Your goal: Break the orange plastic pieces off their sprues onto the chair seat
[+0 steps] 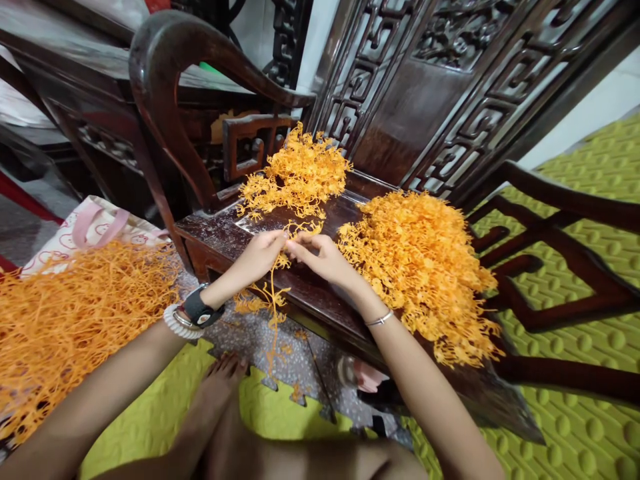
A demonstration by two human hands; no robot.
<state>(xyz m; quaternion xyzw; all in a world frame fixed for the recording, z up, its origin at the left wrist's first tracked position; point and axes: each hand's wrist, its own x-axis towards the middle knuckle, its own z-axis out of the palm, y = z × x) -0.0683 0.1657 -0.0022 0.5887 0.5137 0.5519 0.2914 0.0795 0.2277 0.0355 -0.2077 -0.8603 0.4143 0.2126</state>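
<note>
My left hand [261,255] and my right hand [324,259] meet over the front of a dark wooden chair seat [220,230]. Both pinch the same orange plastic sprig [273,293], whose branched stem hangs down below the seat edge. A small heap of orange sprigs [297,173] lies just behind my hands. A larger heap of orange flower pieces [425,267] lies to the right of my right hand. My left wrist carries a black watch and a white band; my right wrist carries a thin silver bracelet.
A big pile of bare orange stems [70,320] fills the left, in front of a pink-handled bag [95,223]. Carved chair back [450,87] and armrests [565,200] surround the seat. Yellow-green foam mat [590,427] covers the floor; my foot [220,387] rests below.
</note>
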